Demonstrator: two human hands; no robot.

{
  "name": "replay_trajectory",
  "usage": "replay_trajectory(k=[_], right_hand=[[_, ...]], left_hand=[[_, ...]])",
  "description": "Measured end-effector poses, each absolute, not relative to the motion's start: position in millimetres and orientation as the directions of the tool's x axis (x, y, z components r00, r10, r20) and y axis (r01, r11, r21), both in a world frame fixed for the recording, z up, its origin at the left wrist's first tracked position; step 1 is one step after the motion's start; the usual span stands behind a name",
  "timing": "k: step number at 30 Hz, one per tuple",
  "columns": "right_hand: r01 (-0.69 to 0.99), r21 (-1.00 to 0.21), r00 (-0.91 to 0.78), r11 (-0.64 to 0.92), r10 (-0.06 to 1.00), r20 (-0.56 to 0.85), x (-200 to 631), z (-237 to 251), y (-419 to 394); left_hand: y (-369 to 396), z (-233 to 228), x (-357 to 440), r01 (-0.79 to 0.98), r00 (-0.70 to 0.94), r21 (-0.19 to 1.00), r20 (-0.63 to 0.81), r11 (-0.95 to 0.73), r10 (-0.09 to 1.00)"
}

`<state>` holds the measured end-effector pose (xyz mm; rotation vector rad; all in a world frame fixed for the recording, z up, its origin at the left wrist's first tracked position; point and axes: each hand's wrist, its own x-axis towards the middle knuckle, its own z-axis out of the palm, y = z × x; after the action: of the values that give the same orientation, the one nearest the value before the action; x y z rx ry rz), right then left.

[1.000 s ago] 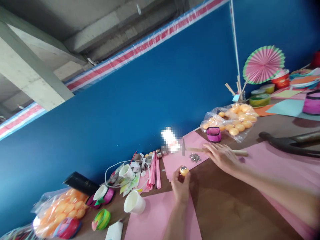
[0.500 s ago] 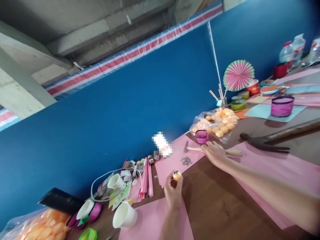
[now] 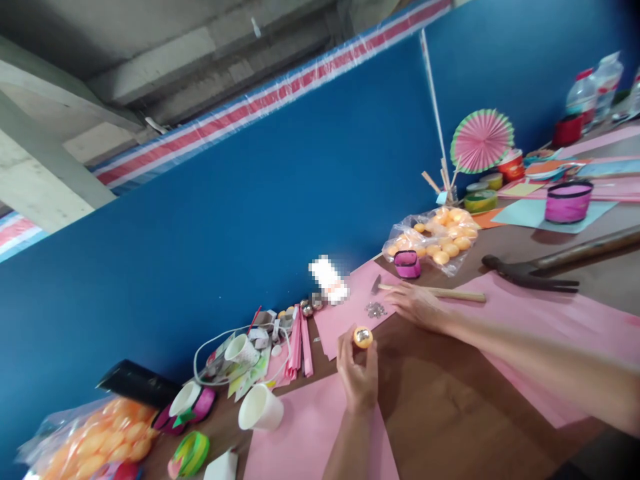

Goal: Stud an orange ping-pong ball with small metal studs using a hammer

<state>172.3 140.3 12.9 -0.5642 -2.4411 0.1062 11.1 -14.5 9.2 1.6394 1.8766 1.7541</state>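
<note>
Writing cannot be read anywhere: the one white label [image 3: 327, 280] standing against the blue wall [image 3: 260, 200] is blurred out, and the bottles [image 3: 595, 87] far right are too small to make out.

The left hand [image 3: 357, 377] holds a small orange ball [image 3: 363, 337] pinched at its fingertips, raised just above the brown tabletop [image 3: 440, 407] between two pink sheets. The ball is round and glossy orange, with a shiny silvery spot on the side facing the camera. The fingers are closed around it from below and both sides.

The right hand [image 3: 415, 307] lies flat on the far pink sheet [image 3: 350, 313], fingers stretched out and holding nothing, their tips just beside a little heap of silvery bits [image 3: 375, 309]. A small hammer [image 3: 430, 291] with a pale wooden handle lies touching or just behind that hand; I cannot tell which.

Behind the hammer sit a pink cup [image 3: 407, 264] and a clear bag of orange balls [image 3: 440, 237]. A large claw hammer [image 3: 555, 270] lies to the right. White paper cups [image 3: 260, 408] stand left of the near pink sheet, and a pink paper fan [image 3: 481, 140] stands by the wall.
</note>
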Motion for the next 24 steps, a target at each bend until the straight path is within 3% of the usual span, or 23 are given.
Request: replay_trajectory(k=[2,7,11,15,21,24], right_hand=[[0.248,-0.23,-0.774,0.941,0.335,0.538,167,16,130],[0.185,-0.293,-0.852,0.938,0.301,0.429,155,31,104],[0.024,-0.279,-0.913,0.96,0.135,0.386,144,35,76],[-0.116,-0.272,-0.921,0.955,0.0,0.39,139,24,42],[-0.051,-0.28,-0.931,0.959,0.056,0.359,143,14,19],[-0.039,-0.286,-0.925,0.957,0.073,0.372,145,17,18]], left_hand=[[-17,9,12,0.65,-0.404,0.716,0.612,-0.257,0.68],[-19,5,10,0.733,-0.357,0.611,0.72,-0.299,0.595],[-22,6,12,0.824,-0.276,0.475,0.812,-0.309,0.514],[-26,11,12,0.812,-0.276,0.485,0.81,-0.325,0.518],[-27,21,11,0.758,-0.328,0.573,0.748,-0.312,0.577],[-25,31,11,0.741,-0.376,0.59,0.759,-0.319,0.531]])
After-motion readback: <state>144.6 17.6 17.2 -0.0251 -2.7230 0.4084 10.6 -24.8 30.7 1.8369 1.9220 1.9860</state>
